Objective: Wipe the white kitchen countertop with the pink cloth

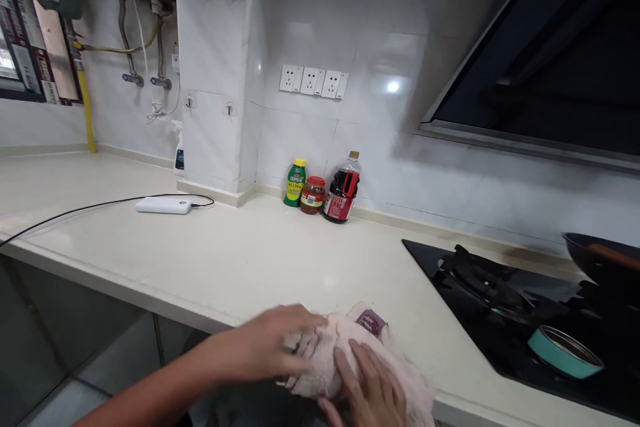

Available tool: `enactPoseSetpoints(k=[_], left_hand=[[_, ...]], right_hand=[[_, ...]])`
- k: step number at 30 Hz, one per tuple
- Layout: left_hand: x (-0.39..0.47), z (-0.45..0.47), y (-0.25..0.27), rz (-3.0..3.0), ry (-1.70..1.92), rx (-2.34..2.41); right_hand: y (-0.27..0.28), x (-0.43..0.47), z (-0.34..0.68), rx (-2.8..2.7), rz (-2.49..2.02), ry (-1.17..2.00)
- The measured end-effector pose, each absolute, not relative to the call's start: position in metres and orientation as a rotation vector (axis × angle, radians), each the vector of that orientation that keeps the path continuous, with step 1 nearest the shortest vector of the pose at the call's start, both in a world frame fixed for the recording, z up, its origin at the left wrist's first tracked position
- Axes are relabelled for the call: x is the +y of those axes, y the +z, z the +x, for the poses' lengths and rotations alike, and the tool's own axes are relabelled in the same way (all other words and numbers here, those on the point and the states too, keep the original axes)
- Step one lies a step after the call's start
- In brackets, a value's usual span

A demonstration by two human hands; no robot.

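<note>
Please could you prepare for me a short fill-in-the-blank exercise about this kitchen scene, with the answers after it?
1. The green bottle has a ____ cap.
2. The red-lidded jar stands ____ the green bottle and the dark bottle.
3. The cloth under the right hand carries a ____ label.
4. Behind the counter are ____ white socket panels in a row.

Missing words: yellow; between; purple; three.

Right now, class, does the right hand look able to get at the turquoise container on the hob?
Probably yes: no object appears to stand between the right hand and the turquoise container on the hob, though the hand would first have to leave the pinkish cloth.
</note>
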State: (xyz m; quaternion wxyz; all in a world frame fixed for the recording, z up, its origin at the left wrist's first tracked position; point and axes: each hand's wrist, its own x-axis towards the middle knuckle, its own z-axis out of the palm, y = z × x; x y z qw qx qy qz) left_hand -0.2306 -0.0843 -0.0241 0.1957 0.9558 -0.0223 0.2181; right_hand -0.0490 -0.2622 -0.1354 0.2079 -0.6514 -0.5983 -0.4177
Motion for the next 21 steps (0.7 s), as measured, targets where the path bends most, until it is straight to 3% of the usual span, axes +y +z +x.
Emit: enactPoseSetpoints(k=[6, 14, 21], left_hand=[[-0.008, -0.27, -0.031, 2.673, 0.956, 0.514], [0.004, -0.258, -0.058, 2.918, 0.879, 0.646], [0.004, -0.264, -0.055, 2.918, 0.951, 0.591]], right_hand=[[-0.097, -0.223, -0.081, -1.695, -1.903, -1.068], [-0.091, -0.215, -0.077, -1.706, -1.73, -1.017], [-0.101, -0.282, 0.012, -1.765, -1.734, -1.262]])
